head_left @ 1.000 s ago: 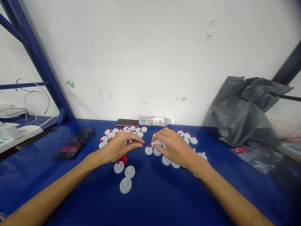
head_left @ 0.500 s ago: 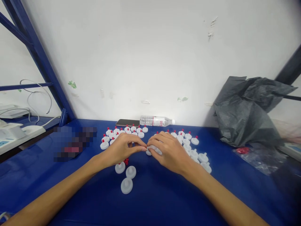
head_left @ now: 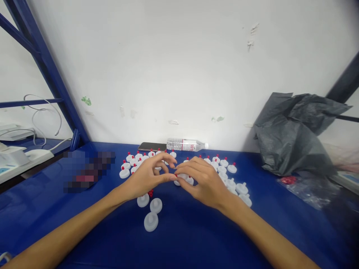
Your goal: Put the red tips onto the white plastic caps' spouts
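My right hand is closed, its thumb and fingers around a white round nozzle cap, partly hidden by the fingers. A small red tip shows at its left end, close to my left thumb. My left hand is open beside it, thumb and index finger apart, with nothing seen between them. Below my left hand lie white nozzle caps without red tips and a few loose red tips, mostly covered. White caps with red tips stand behind my left hand. Untipped caps lie beyond my right wrist.
A clear plastic bottle and a phone lie along the wall. To the right hangs a dark plastic bag, above a clear bag with red pieces. A blurred-out object is at the left of the blue table.
My left hand came right to the cap in my right hand, pinched at its end, then spread its fingers. A red tip now shows there. My right hand shifted slightly left.
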`<state>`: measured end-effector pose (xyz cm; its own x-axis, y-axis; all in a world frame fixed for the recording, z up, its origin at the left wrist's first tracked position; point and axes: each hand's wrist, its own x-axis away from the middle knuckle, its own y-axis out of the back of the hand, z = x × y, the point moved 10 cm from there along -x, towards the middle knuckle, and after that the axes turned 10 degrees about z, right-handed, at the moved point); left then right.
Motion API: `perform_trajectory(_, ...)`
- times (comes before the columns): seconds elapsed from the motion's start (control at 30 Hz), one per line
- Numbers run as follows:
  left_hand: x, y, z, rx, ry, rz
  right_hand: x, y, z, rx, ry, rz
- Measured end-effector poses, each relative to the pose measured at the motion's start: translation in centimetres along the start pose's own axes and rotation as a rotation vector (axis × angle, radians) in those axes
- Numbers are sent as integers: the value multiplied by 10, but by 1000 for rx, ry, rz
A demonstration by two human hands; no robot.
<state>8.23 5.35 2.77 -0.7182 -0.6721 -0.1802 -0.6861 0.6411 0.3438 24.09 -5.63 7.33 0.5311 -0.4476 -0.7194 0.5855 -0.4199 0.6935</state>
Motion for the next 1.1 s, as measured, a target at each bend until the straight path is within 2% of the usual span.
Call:
perform_trajectory(0.2,4,-25,17,172,38,196,-1,5,11,18,35,-19)
perform_trajectory(0.3,7,-38,13,234,13,285,-1,8,20,23,100,-75)
perform_trajectory(0.4,7,-43,7,262,-14,330,-2,9,24,3,111,-98)
perform_trajectory(0.6,6,-35,14,285,23,327,-5,5,29,-81,103,-91)
perform_trajectory(0.93,9,-35,15,204,13,287,-6,6,30,-87,89,-75)
perform_trajectory(1.03,7,-28,9,70,-23,249,-6,6,20,-97,53,-41)
perform_trajectory(1.1,6,-14,5,-169,-36,169,-5,14,7,-58,5,-44)
